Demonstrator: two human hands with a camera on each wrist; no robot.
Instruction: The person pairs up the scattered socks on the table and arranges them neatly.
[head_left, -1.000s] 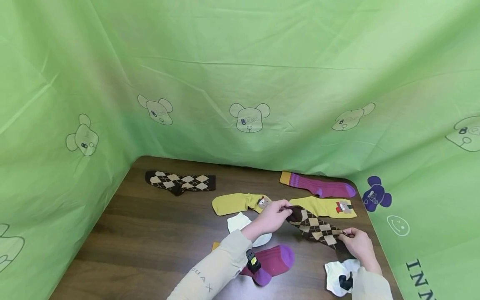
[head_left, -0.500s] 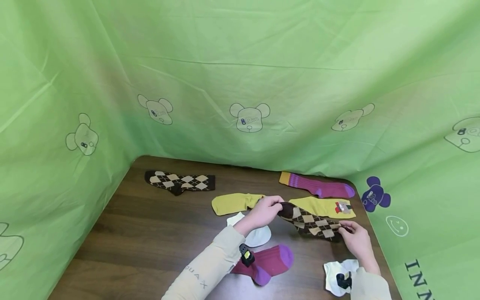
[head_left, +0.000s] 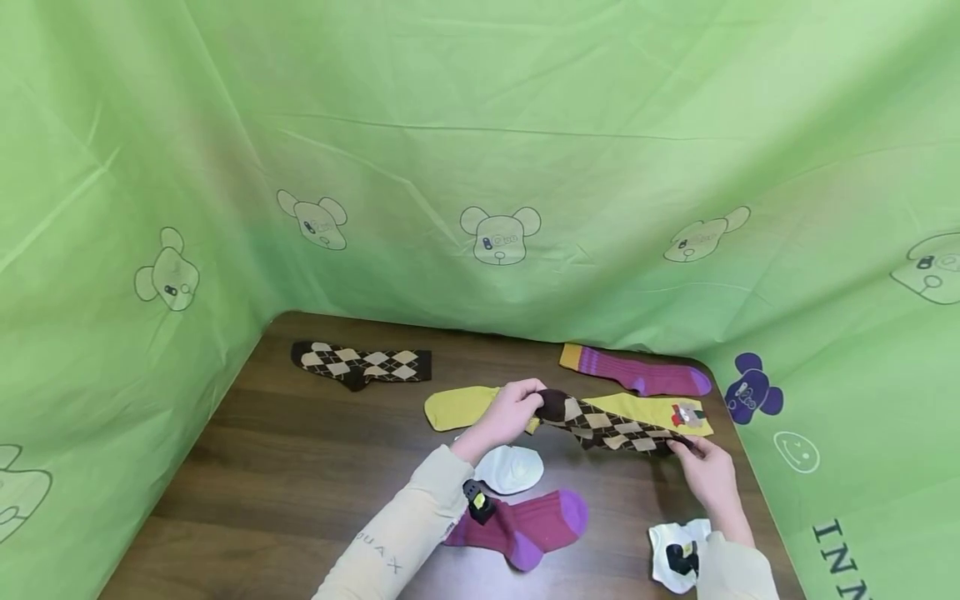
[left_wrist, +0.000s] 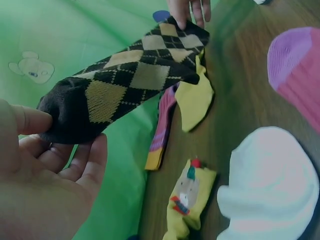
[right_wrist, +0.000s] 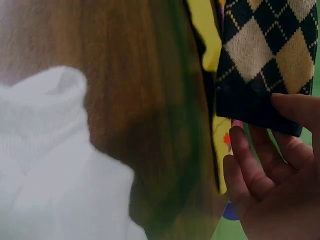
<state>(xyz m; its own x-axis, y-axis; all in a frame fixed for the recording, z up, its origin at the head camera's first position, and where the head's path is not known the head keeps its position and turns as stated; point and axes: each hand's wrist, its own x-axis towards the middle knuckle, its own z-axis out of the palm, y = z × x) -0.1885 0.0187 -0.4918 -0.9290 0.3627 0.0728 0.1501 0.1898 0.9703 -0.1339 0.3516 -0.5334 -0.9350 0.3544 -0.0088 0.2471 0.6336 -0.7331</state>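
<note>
A dark brown argyle sock (head_left: 607, 427) with tan and beige diamonds is stretched above the table between both hands. My left hand (head_left: 506, 414) pinches its dark toe, thumb on top and fingers beneath, as the left wrist view shows. At the cuff end, my right hand (head_left: 707, 472) pinches the dark band between thumb and fingers. Below and behind the held sock lies a yellow sock (head_left: 645, 412) with an animal face. A second yellow sock (head_left: 459, 407) lies partly hidden behind my left hand. A matching argyle sock (head_left: 362, 364) lies flat at the back left.
At the back right rests a purple sock (head_left: 637, 372) with an orange cuff. Its like, a magenta sock (head_left: 551, 515), lies nearer, partly under my left sleeve. One white sock (head_left: 512, 469) is in the middle, another white sock (head_left: 670, 567) by my right sleeve. Green cloth (head_left: 480, 150) encloses the table (head_left: 247, 467).
Both hands have carried the argyle sock left and slightly farther back. The left hand now covers part of the left yellow sock, and more of the magenta sock's left side is covered by the sleeve.
</note>
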